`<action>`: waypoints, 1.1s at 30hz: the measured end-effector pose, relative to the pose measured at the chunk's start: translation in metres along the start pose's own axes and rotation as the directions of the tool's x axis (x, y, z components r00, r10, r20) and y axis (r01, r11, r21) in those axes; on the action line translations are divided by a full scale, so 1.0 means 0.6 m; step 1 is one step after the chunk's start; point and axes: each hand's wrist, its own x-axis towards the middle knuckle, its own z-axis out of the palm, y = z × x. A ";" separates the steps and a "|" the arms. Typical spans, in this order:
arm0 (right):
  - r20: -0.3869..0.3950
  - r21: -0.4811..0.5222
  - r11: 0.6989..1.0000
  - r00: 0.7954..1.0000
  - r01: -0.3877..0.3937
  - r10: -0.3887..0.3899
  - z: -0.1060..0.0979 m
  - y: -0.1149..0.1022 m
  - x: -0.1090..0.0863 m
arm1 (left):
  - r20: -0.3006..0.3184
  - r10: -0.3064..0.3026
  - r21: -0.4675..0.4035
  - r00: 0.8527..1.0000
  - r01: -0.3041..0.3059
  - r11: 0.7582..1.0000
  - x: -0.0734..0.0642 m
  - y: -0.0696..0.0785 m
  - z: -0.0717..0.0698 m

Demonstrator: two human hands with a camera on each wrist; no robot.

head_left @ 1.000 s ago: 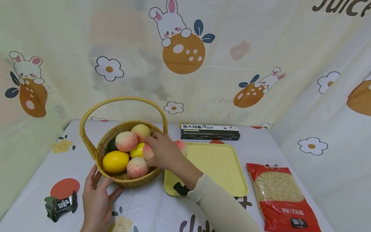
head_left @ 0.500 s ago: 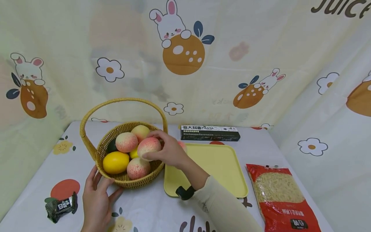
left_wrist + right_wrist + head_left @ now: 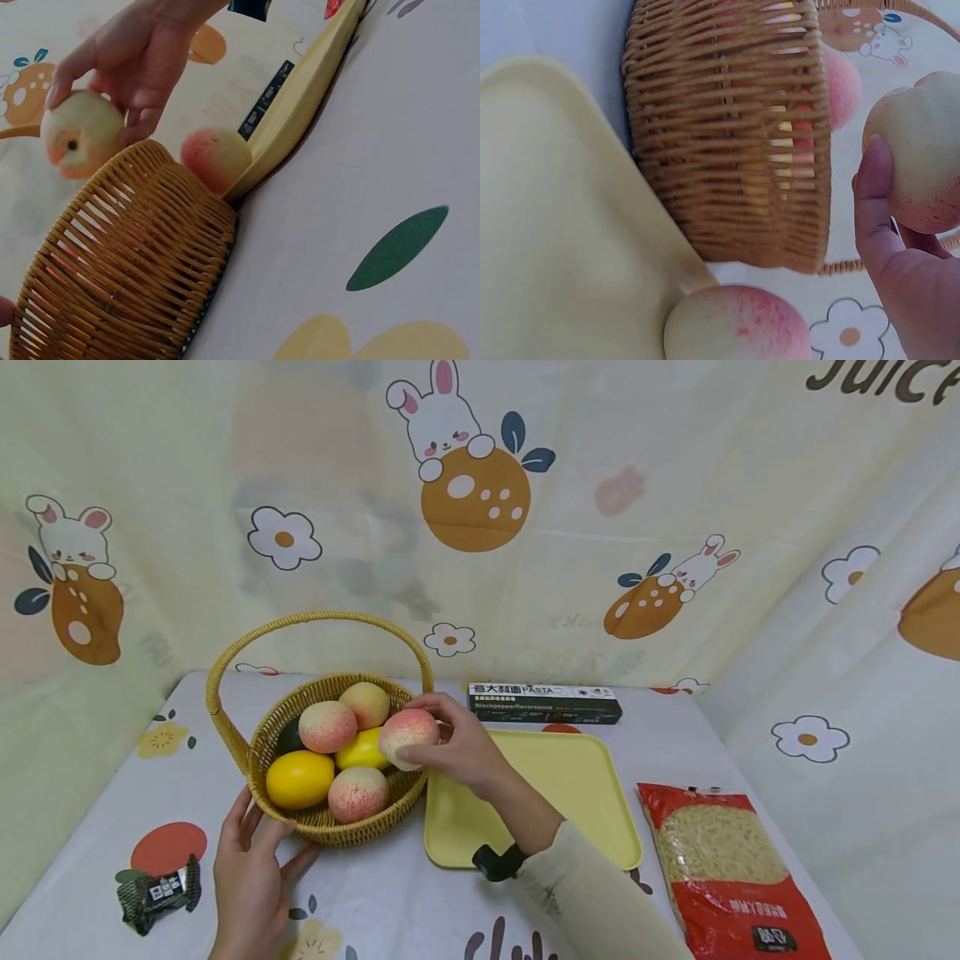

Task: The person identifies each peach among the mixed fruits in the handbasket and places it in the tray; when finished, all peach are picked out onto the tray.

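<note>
My right hand (image 3: 468, 752) pinches a pink and cream peach (image 3: 407, 737) between thumb and fingers, above the right rim of the wicker basket (image 3: 337, 837). In the right wrist view the held peach (image 3: 922, 154) is clear of the basket wall. My left hand (image 3: 251, 877) rests against the basket's front left side with its fingers touching the weave. Inside lie a yellow lemon (image 3: 300, 779), another yellow fruit (image 3: 362, 749), several peaches (image 3: 358, 794) and a dark green item (image 3: 289, 737), partly hidden. Another peach (image 3: 216, 159) sits at the tray's near-basket edge, hidden in the head view.
A pale yellow tray (image 3: 562, 802) lies right of the basket. Behind it stands a black pasta box (image 3: 543, 703). A red bag of pasta (image 3: 735, 868) lies at the right, a small black wrapped packet (image 3: 160, 893) at the left. The basket's tall handle (image 3: 322, 615) arches overhead.
My right hand has lifted the peach from among the fruit and carried it right to the basket's rim, uncovering the yellow fruit. The left hand and basket have stayed put.
</note>
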 end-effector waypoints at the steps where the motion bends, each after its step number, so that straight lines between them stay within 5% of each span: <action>1: -0.008 -0.005 1.000 1.000 -0.001 0.001 -0.005 0.000 -0.003 | -0.001 0.000 0.000 1.000 0.000 1.000 0.000 0.000 0.000; 16: -0.136 0.001 0.998 0.989 -0.057 0.057 -0.105 0.006 -0.051 | -0.012 -0.001 0.000 1.000 0.001 1.000 -0.001 0.001 -0.001; 33: -0.296 -0.013 0.990 0.946 -0.141 0.131 -0.206 0.064 -0.096 | -0.009 -0.010 -0.001 1.000 0.010 1.000 0.002 -0.002 0.002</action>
